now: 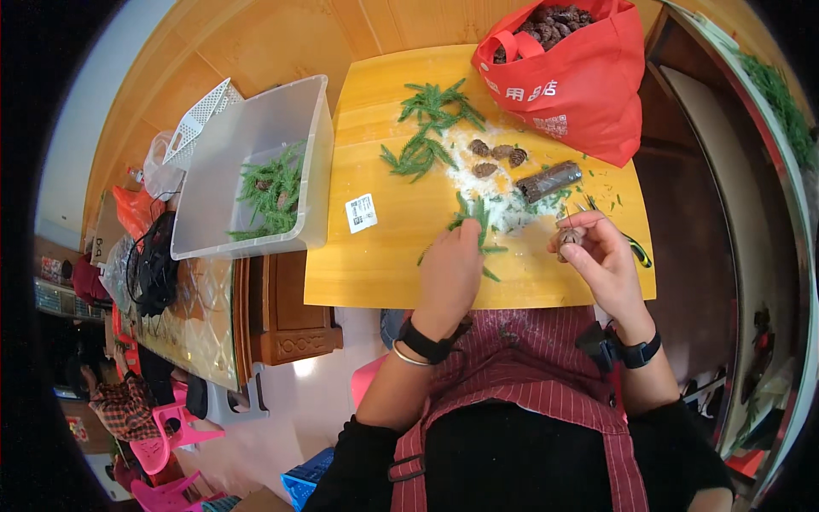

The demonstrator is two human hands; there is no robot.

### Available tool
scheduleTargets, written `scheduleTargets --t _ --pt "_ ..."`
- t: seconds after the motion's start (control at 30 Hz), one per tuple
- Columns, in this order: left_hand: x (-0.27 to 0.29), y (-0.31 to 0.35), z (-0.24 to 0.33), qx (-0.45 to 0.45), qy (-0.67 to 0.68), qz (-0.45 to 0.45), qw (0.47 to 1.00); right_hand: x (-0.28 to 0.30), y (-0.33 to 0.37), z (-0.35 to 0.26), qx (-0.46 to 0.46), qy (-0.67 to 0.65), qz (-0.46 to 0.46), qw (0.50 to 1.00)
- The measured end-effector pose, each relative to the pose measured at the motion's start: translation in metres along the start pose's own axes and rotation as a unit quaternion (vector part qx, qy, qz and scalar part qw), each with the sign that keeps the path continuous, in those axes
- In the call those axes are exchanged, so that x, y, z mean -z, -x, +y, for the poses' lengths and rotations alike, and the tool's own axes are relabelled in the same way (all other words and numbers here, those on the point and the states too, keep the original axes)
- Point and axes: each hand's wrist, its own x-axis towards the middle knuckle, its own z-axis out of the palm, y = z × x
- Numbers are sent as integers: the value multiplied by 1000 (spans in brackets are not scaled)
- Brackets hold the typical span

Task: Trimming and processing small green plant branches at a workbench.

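My right hand [607,264] pinches a small brown pine cone [569,246] between thumb and fingers, with a thin dark wire standing up from it. To its left, my left hand [452,266] is closed round a green artificial pine sprig [485,247], whose needles stick out on both sides; the fingertips are hidden beneath the hand. Ahead of the hands, several loose pine cones [485,169] lie on a patch of white flakes [467,181]. A dark brown roll [550,181] in shiny wrap rests close by. Scissors or cutters with a black and yellow-green handle [637,251] lie right of my right hand.
The yellow table [367,264] also holds green sprigs [418,154] and a white label [361,213]. A red bag [572,94] of pine cones stands far right. Left is a translucent bin [316,171] with assembled sprigs [277,192]. A person in plaid [119,408] sits far left.
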Motion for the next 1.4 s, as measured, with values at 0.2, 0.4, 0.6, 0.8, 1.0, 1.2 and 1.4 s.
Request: scheduleTargets --t 0.2,0.4,0.6,0.8,1.0,1.2,1.4 --pt "22 -5 -3 72 479 -37 874 4 1 0 4 -2 4 1000" --pt "45 1 22 121 698 -67 702 2 3 -1 7 9 -18 1000" --pt "35 3 23 120 674 -43 728 -1 6 -6 12 -12 -25 1000" --pt "36 1 31 118 721 -32 682 0 7 -7 9 39 -58 998" --pt "33 2 39 106 756 -25 645 -10 1 -9 128 147 -96 976" --pt "32 1 38 134 716 -25 684 -12 2 -10 79 119 -95 985" --pt "34 0 32 81 700 -24 709 -5 5 -5 39 27 -106 993"
